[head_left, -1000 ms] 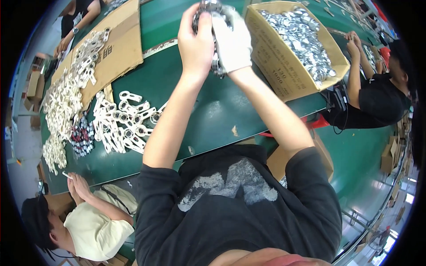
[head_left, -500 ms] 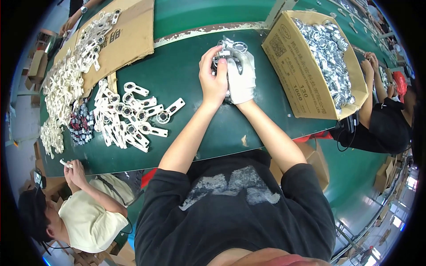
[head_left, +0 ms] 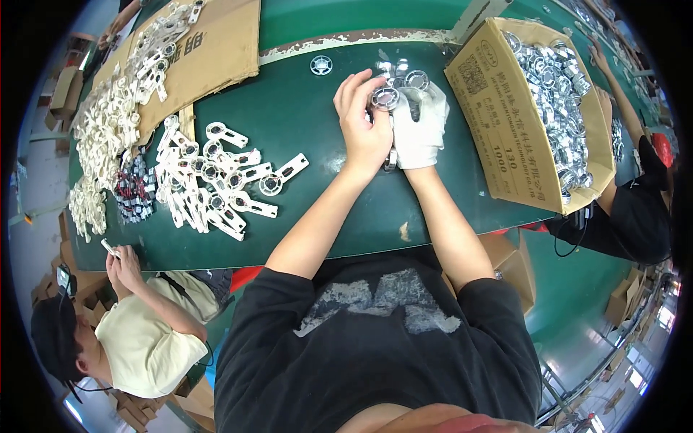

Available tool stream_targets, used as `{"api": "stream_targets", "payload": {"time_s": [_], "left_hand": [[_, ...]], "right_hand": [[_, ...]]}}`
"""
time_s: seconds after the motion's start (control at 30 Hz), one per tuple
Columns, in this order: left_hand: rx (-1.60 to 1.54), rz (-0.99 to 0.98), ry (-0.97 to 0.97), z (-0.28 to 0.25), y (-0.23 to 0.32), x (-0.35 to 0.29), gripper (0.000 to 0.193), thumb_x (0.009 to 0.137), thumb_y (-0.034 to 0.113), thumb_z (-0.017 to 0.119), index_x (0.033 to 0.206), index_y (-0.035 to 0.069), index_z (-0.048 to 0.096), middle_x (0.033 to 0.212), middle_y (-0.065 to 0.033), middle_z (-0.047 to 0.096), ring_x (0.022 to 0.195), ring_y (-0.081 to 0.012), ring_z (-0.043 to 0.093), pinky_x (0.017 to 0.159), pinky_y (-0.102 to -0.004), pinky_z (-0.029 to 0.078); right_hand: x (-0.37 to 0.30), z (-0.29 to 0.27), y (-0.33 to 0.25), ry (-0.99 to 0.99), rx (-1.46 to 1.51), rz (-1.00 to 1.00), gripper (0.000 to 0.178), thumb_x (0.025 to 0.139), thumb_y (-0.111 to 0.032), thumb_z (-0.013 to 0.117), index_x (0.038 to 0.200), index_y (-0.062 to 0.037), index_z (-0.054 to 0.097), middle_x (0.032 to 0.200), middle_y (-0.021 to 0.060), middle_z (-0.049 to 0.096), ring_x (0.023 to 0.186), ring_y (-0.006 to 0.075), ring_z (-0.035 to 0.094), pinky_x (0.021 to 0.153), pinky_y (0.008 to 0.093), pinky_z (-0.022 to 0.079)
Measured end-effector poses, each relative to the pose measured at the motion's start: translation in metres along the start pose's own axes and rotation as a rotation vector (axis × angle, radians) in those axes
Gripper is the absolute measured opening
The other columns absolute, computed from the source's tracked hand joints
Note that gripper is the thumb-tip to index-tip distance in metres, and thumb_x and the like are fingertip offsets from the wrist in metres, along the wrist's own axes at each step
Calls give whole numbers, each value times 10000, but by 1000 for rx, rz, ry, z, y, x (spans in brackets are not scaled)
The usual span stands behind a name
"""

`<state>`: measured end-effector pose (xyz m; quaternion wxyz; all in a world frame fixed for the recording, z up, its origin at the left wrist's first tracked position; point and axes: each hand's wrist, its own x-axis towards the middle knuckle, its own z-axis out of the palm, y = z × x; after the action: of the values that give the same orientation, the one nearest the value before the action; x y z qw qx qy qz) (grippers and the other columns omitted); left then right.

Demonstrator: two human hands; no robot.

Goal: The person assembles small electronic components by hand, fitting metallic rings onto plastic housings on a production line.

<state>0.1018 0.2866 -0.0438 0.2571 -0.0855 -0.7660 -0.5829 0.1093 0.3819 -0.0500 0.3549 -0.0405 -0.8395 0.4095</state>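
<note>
My bare left hand and my white-gloved right hand are together over the green table, cupped round a handful of shiny silver ring-shaped parts. One silver ring shows between the left fingers and the glove. Another round part sticks out above the gloved fingers, and more silver pieces lie just beyond the fingertips. Below the palms the edge of a further piece shows; the rest of the handful is hidden. A single spoked silver ring lies flat on the table, left of and beyond my hands.
At right stands a cardboard box full of silver rings. To the left are white handled parts, small dark-wired parts and a larger white pile beside flattened cardboard. Co-workers sit at lower left and right.
A silver ring now lies on the table left of my hands. Rings between my hands show more openly. The whole view has shifted slightly. The right-hand co-worker's arm reaches farther away.
</note>
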Motion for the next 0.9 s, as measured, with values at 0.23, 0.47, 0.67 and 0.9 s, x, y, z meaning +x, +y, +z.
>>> {"api": "stream_targets", "payload": {"time_s": [0.23,0.47,0.67,0.9], "left_hand": [[1,46,-43,0,-2,4,495,702,-86,480,1119,68,698,1323,-115,634,1396,-370,459,1181,-486,315],[220,-26,-124,4,-3,10,464,759,5,526,1167,129,708,1378,-81,625,1473,-334,395,1199,-677,80],[462,14,-434,5,7,21,475,994,265,560,1461,182,554,1644,-213,313,1567,-454,100,1096,-837,44],[765,40,-706,-9,19,33,543,1024,426,545,1521,215,484,1667,-229,224,1547,-503,96,1046,-823,307]], "right_hand": [[0,1,10,22,-97,-60,136,814,-147,762,913,-79,697,1196,132,639,1191,350,559,1028,497,440],[4,-3,9,72,-137,-153,172,898,-147,717,1055,-80,697,1218,137,653,1169,331,586,1030,476,439],[18,-14,3,110,21,-97,144,928,-81,651,1069,-61,678,1169,131,668,1116,333,623,1002,466,486],[24,-23,-8,108,534,365,159,967,-31,577,1079,1,684,1095,128,685,970,261,672,913,397,532]]}}
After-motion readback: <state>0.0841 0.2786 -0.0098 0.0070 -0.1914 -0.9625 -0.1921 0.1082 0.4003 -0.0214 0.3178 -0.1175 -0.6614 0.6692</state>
